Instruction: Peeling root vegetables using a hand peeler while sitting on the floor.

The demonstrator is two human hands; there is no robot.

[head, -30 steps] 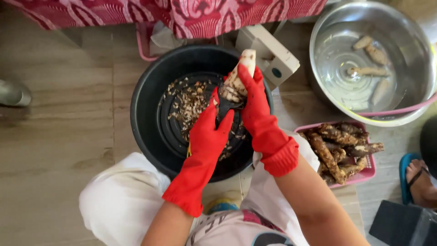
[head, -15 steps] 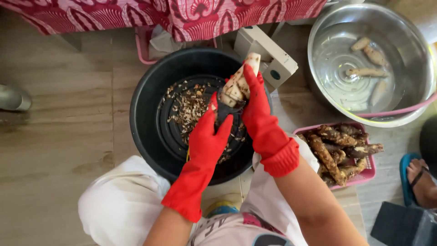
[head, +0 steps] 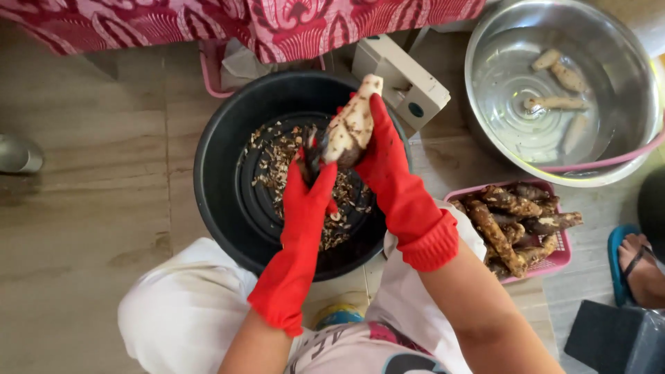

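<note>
Sitting widest at 1 o'clock, the steel basin [head: 627,135] holds 4 peeled roots in water. At the centre a black tub [head: 222,187] catches brown peelings [head: 277,156]. At 3 o'clock a pink basket [head: 554,262] is heaped with unpeeled roots. At 12 o'clock hangs a red patterned cloth [head: 291,24], with a beige box [head: 402,73] just below it. Over the tub, the right hand [head: 384,163], in a red glove, grips a half-peeled root [head: 350,125]. The left hand [head: 305,201], gloved likewise, is closed on a dark peeler [head: 312,154] touching the root's lower end.
</note>
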